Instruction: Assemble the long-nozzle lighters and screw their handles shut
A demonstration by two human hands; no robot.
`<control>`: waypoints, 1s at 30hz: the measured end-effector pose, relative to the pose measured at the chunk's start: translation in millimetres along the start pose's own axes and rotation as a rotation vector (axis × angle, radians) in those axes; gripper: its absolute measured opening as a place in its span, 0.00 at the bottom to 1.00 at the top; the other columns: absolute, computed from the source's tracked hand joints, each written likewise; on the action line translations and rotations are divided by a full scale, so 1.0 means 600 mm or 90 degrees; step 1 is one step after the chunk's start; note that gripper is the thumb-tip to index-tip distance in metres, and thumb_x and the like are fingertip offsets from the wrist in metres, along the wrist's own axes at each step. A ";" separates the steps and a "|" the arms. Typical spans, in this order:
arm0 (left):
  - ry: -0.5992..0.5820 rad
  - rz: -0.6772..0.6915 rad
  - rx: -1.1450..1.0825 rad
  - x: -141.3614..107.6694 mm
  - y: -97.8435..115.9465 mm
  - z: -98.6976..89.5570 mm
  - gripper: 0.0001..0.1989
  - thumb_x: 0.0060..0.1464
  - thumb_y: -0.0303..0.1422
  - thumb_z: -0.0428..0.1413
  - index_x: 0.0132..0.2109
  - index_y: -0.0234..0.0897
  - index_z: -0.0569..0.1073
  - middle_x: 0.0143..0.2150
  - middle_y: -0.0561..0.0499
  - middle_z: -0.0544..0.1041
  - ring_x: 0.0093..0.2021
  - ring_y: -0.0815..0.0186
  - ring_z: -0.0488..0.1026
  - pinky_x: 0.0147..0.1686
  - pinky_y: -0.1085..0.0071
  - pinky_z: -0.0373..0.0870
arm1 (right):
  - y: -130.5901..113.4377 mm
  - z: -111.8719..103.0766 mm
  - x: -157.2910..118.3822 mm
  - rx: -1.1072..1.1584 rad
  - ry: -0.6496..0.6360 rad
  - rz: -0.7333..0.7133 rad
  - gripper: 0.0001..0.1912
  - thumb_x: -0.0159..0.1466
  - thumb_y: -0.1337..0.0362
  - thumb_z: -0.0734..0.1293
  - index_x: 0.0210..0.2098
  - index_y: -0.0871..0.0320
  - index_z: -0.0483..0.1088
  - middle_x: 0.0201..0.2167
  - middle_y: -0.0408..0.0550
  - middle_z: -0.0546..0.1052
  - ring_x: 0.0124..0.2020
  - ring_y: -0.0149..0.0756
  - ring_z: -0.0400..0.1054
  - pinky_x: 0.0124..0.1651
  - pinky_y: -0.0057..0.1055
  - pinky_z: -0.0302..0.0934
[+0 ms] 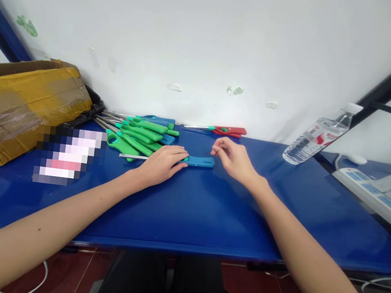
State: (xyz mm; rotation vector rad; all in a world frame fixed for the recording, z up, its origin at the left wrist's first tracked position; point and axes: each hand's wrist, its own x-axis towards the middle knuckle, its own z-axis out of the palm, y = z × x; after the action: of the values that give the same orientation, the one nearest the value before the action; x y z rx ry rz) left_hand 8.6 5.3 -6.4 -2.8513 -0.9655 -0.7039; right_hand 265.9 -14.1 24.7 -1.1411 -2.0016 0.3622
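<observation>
My left hand (165, 162) lies over the middle of a blue long-necked lighter (200, 162), its fingers closed on it against the table. The lighter's metal tube points left and its blue handle end sticks out to the right. Just right of that end, my right hand (237, 161) is held in a pinch, apart from the lighter. Whatever its fingertips hold, if anything, is too small to make out. Behind my left hand lies a pile of green lighters (140, 132), with a few blue ones among them, tubes to the left. Red lighters (231, 131) rest against the wall.
On the left stands a taped cardboard box (28, 112), with a blurred pinkish-white patch beside it. A water bottle (317, 138) leans at the back right, near a white power strip (375, 194). The blue table (187, 217) meets a white wall at the back.
</observation>
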 end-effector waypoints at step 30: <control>-0.231 0.012 0.070 -0.015 0.012 -0.025 0.34 0.69 0.52 0.33 0.73 0.39 0.48 0.74 0.45 0.48 0.74 0.57 0.42 0.71 0.55 0.40 | 0.025 -0.008 -0.001 -0.177 -0.089 -0.037 0.11 0.68 0.67 0.60 0.36 0.58 0.75 0.29 0.47 0.78 0.29 0.36 0.69 0.37 0.31 0.60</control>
State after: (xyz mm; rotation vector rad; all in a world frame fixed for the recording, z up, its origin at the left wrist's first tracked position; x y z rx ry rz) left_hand 0.2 -8.4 3.7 -2.9392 -0.9763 -0.1232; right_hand 278.4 -7.2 18.7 -1.2524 -2.2552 0.1380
